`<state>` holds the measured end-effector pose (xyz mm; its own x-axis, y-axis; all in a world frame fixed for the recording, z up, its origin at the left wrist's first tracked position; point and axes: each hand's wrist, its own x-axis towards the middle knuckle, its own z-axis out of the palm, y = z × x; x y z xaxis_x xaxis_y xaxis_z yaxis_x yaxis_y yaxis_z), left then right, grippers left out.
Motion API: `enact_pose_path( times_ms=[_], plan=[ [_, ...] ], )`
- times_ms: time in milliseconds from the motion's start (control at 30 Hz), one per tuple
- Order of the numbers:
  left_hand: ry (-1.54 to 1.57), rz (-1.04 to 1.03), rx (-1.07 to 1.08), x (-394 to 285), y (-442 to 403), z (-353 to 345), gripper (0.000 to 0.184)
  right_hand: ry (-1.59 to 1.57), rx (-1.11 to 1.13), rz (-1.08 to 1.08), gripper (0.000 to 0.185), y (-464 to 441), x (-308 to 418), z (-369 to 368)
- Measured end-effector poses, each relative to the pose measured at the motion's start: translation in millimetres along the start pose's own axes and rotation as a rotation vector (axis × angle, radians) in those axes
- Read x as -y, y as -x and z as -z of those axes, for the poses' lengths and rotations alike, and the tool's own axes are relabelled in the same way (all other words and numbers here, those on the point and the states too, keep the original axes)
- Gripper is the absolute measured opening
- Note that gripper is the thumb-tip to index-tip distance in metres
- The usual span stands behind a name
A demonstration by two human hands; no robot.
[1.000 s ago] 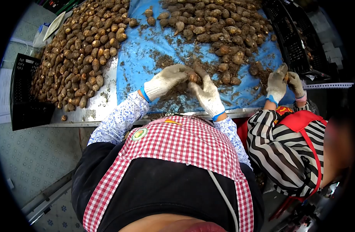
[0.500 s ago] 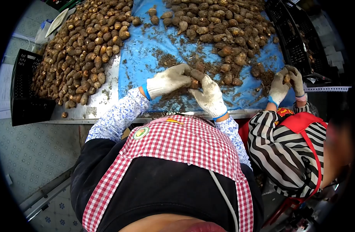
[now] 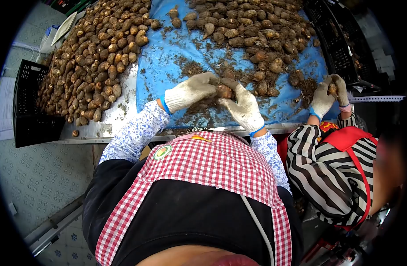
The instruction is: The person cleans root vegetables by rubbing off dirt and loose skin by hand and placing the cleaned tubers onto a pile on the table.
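Note:
A brown taro corm (image 3: pixel 224 91) sits between my two gloved hands over the near part of the blue sheet (image 3: pixel 161 71). My left hand (image 3: pixel 193 91), in a soiled white knit glove, is closed on the corm's left side. From the right, my right hand (image 3: pixel 244 104) curls its fingers over the same corm, with the thumb beneath. Loose root fibres and soil (image 3: pixel 192 68) lie around both hands. Beyond them spreads a pile of hairy, dirt-covered taro (image 3: pixel 252 26).
A big heap of cleaner taro (image 3: pixel 97 57) covers the metal table's left side, beside a black crate (image 3: pixel 28 104). More black crates (image 3: pixel 329 35) stand at the right. There, a co-worker's gloved hands (image 3: pixel 325 97) hold another taro.
My hands have shifted slightly apart, and more of the taro corm shows between them. The co-worker's hands have moved a little to the right.

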<state>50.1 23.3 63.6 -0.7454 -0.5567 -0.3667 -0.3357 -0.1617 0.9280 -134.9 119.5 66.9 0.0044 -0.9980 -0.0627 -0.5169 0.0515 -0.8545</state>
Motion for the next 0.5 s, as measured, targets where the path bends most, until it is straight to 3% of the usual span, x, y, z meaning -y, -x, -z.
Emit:
enact_pose_path(
  times_ms=[67,167,267,367,500],
  plan=[
    [0.368,0.064,0.079,-0.4,8.1,2.9,0.035,-0.07,-0.01,0.02,0.053,0.5,-9.7,-2.8],
    [0.347,0.046,0.114,7.1,5.5,4.4,0.034,-0.067,-0.013,0.018,0.051,1.8,-13.0,-2.1],
    [0.177,0.037,-0.001,-3.4,6.4,-5.0,0.034,0.042,-0.007,0.048,0.051,0.4,-9.7,-3.6],
    [-0.194,-0.187,-0.118,13.8,-9.4,-3.7,0.034,0.038,0.001,0.01,0.052,-1.5,-2.2,-0.9],
    [0.123,0.0,-0.066,-0.9,1.8,-0.7,0.034,-0.216,-0.019,-0.026,0.05,-1.2,-12.6,-2.9]
  ],
)
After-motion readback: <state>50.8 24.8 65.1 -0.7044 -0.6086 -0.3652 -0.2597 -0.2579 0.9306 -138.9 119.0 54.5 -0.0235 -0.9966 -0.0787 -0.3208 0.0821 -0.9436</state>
